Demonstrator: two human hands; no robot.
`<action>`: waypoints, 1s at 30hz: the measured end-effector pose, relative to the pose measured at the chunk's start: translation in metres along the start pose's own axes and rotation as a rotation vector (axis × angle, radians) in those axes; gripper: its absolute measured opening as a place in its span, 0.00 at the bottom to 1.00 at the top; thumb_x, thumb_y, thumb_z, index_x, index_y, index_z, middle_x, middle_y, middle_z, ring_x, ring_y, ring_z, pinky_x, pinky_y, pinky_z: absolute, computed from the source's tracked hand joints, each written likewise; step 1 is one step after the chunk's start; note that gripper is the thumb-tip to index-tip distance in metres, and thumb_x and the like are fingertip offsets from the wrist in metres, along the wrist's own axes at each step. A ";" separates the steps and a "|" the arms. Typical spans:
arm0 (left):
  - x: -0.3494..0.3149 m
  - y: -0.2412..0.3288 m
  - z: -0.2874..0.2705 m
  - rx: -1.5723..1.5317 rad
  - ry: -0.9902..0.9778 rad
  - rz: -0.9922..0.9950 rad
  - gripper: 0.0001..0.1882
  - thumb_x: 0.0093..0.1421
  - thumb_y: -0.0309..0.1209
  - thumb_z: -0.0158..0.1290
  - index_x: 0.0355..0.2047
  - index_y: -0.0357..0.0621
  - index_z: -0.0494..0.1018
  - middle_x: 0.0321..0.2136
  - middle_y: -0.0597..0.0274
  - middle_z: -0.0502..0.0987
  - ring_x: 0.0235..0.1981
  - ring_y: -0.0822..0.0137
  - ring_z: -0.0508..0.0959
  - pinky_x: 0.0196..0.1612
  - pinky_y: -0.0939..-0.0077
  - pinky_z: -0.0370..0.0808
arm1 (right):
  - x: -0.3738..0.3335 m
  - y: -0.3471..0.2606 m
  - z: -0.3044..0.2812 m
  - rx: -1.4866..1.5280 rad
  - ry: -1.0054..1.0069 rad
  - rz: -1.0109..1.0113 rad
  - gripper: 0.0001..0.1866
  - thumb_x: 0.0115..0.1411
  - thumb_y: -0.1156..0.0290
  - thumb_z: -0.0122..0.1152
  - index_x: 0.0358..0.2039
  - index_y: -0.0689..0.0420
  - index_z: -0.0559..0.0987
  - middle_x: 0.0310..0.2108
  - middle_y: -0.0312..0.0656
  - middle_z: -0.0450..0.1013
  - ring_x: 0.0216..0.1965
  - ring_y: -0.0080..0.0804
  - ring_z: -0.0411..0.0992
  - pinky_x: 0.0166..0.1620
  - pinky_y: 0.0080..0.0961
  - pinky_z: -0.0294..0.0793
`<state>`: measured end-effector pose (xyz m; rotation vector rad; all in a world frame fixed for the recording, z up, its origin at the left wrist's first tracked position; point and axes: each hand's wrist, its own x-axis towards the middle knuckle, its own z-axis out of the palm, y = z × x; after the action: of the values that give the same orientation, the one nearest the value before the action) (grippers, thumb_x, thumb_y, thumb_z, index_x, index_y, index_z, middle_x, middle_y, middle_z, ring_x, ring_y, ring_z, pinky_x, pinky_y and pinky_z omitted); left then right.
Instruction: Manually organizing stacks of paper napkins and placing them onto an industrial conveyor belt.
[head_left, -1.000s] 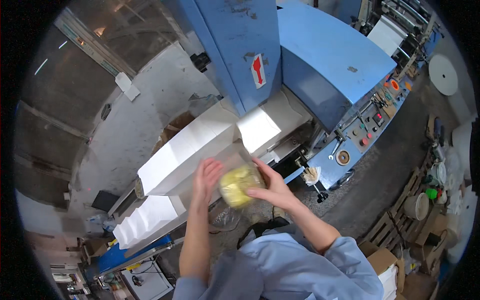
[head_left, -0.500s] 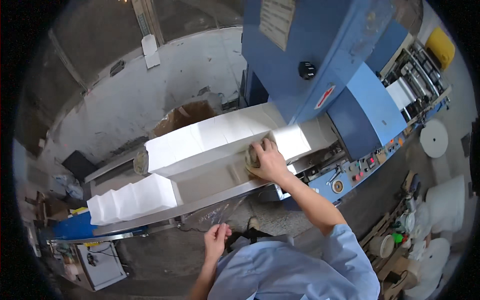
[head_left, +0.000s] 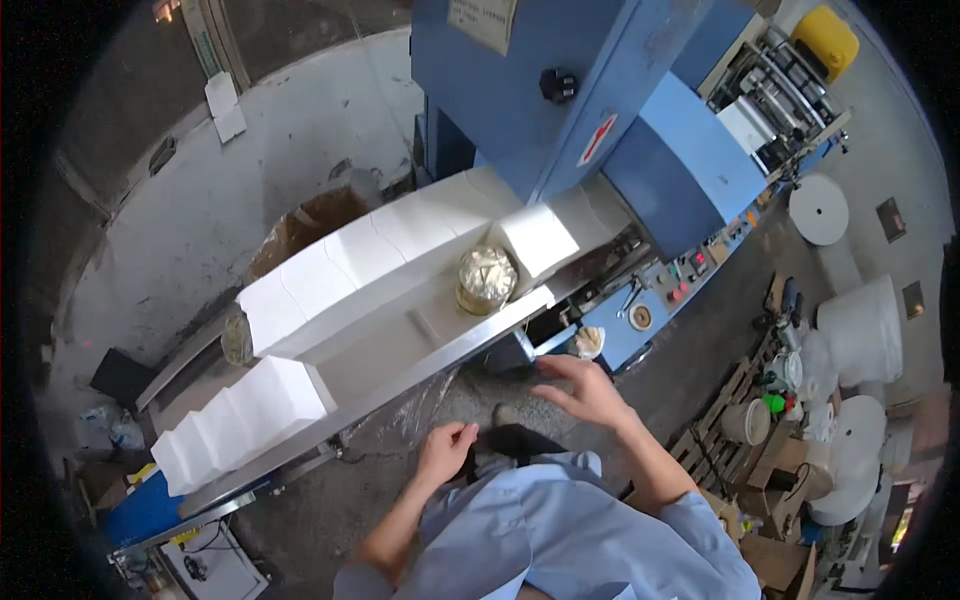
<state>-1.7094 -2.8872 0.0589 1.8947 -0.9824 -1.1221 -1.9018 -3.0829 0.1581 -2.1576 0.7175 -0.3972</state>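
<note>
My right hand (head_left: 590,393) is off the chute, near its front edge, with thumb and fingers apart and nothing between them. Just beyond it, a round block wrapped in shiny clear tape (head_left: 487,280) stands in the metal chute (head_left: 390,335), against the end of a short white paper stack (head_left: 540,240) by the blue machine. My left hand (head_left: 447,452) hangs in front of my body, its fingers curled in, and no object shows in it. A long row of white paper stacks (head_left: 370,245) lines the far side; another white stack (head_left: 240,425) lies at the chute's lower left end.
The blue machine (head_left: 520,90) rises at the back, with a control panel (head_left: 680,280) on its front side. A second taped block (head_left: 237,340) sits at the left end of the long row. An open carton (head_left: 310,230) stands behind. White paper rolls (head_left: 860,330) and buckets are at right.
My right hand has let go of the taped block and drawn back toward me, opening. The block stays against the short stack. The view has shifted; my left hand stays low.
</note>
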 end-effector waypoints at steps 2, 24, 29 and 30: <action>0.008 0.004 0.011 -0.021 -0.004 0.081 0.18 0.64 0.42 0.51 0.31 0.36 0.78 0.25 0.50 0.80 0.27 0.56 0.81 0.32 0.67 0.75 | -0.037 0.030 -0.008 -0.053 0.028 0.214 0.25 0.56 0.62 0.66 0.50 0.64 0.75 0.45 0.53 0.75 0.41 0.44 0.77 0.43 0.34 0.77; 0.017 0.117 0.322 0.092 -0.137 -0.133 0.13 0.64 0.36 0.51 0.38 0.41 0.79 0.28 0.53 0.81 0.31 0.65 0.81 0.36 0.73 0.75 | -0.145 0.556 -0.283 0.074 0.681 0.825 0.21 0.51 0.57 0.66 0.37 0.61 0.82 0.33 0.51 0.79 0.35 0.40 0.79 0.42 0.33 0.75; 0.008 0.136 0.328 0.243 -0.120 -0.294 0.15 0.64 0.37 0.51 0.40 0.39 0.78 0.29 0.57 0.80 0.29 0.70 0.77 0.34 0.75 0.73 | -0.098 0.602 -0.330 0.005 0.712 0.814 0.26 0.46 0.57 0.67 0.43 0.60 0.81 0.34 0.51 0.79 0.37 0.47 0.78 0.44 0.36 0.75; 0.008 0.132 0.327 0.199 -0.085 -0.317 0.15 0.64 0.38 0.51 0.41 0.39 0.78 0.29 0.58 0.80 0.28 0.70 0.77 0.34 0.75 0.73 | -0.087 0.601 -0.333 -0.028 0.704 0.801 0.28 0.45 0.57 0.67 0.46 0.59 0.79 0.35 0.51 0.78 0.38 0.47 0.77 0.44 0.37 0.75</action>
<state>-2.0374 -3.0175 0.0492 2.2373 -0.8865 -1.3365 -2.3520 -3.5370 -0.1081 -1.5386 1.8796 -0.7002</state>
